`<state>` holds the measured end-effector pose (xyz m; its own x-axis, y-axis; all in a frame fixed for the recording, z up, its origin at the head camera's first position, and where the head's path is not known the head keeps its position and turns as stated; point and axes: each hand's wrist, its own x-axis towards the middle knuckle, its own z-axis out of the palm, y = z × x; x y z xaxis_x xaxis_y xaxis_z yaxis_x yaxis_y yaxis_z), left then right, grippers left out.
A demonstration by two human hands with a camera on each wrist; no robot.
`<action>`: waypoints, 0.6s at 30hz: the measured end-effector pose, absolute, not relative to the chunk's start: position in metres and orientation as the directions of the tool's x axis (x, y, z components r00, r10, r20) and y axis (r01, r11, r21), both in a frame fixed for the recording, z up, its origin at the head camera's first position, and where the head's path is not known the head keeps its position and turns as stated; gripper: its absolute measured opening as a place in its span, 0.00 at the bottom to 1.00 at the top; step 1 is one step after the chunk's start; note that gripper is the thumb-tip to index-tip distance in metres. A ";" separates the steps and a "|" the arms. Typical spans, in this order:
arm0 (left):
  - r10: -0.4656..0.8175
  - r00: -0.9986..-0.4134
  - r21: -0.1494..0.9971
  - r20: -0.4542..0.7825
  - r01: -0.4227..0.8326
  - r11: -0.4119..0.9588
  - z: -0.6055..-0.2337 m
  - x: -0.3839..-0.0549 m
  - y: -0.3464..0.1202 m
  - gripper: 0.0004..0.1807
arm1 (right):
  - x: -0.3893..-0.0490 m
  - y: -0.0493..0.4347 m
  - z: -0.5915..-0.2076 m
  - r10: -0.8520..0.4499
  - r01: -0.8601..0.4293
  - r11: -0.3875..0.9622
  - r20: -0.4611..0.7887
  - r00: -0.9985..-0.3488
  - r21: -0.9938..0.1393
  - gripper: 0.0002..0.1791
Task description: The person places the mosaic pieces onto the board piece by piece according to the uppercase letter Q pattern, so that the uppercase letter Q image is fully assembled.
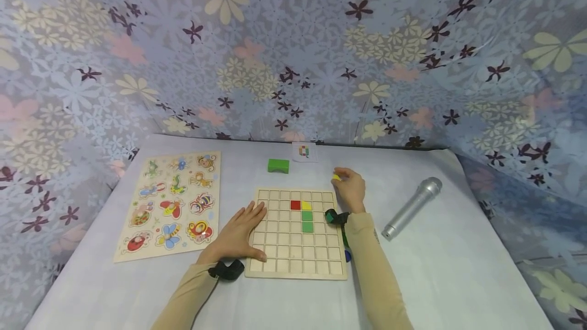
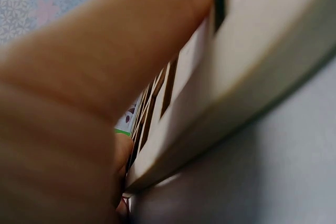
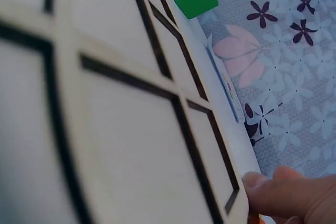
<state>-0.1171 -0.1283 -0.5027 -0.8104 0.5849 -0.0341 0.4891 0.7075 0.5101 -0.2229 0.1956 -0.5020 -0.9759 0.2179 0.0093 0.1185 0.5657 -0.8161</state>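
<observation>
A wooden grid board point(image 1: 283, 268) lies on the table with a red square tile point(image 1: 295, 205), a yellow tile point(image 1: 306, 205) and two green tiles point(image 1: 308, 226) in its cells. My left hand point(image 1: 240, 232) rests spread on the board's left edge, thumb toward the near corner; its wrist view shows the board's edge point(image 2: 178, 148) close up. Just off the far right corner, my right hand point(image 1: 351, 189) pinches a small yellow piece point(image 1: 337, 177), mostly covered by the fingers. In the right wrist view, the fingertips point(image 3: 257, 180) are beside the board's corner, with something orange partly hidden beneath.
Left of the board lies an insect picture puzzle point(image 1: 167, 208). Beyond it stand a green block point(image 1: 278, 166) and a small pattern card point(image 1: 304, 152). A silver microphone point(image 1: 412, 209) lies to the right. A blue piece point(image 1: 347, 256) shows beside the right forearm.
</observation>
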 end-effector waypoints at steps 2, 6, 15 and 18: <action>0.585 -0.810 0.510 -0.038 0.488 0.709 -0.503 -0.117 -0.128 0.67 | -0.223 0.195 -0.501 0.196 0.123 0.589 -0.006 -0.980 -0.799 0.19; 0.581 -0.813 0.511 -0.042 0.482 0.712 -0.503 -0.118 -0.128 0.67 | -0.223 0.195 -0.497 0.141 0.117 0.659 -0.031 -0.989 -0.743 0.18; 0.577 -0.815 0.518 -0.048 0.474 0.712 -0.503 -0.118 -0.128 0.67 | -0.217 0.192 -0.492 0.148 0.142 0.652 -0.059 -0.987 -0.745 0.10; 0.578 -0.815 0.519 -0.047 0.474 0.711 -0.503 -0.119 -0.128 0.67 | -0.214 0.192 -0.489 0.161 0.159 0.571 -0.079 -0.984 -0.805 0.12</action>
<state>-0.1188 -0.1281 -0.5027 -0.8148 0.5778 -0.0473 0.4741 0.7112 0.5190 -0.2139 0.1921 -0.4893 -0.9837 0.1615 -0.0795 0.1589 0.5712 -0.8053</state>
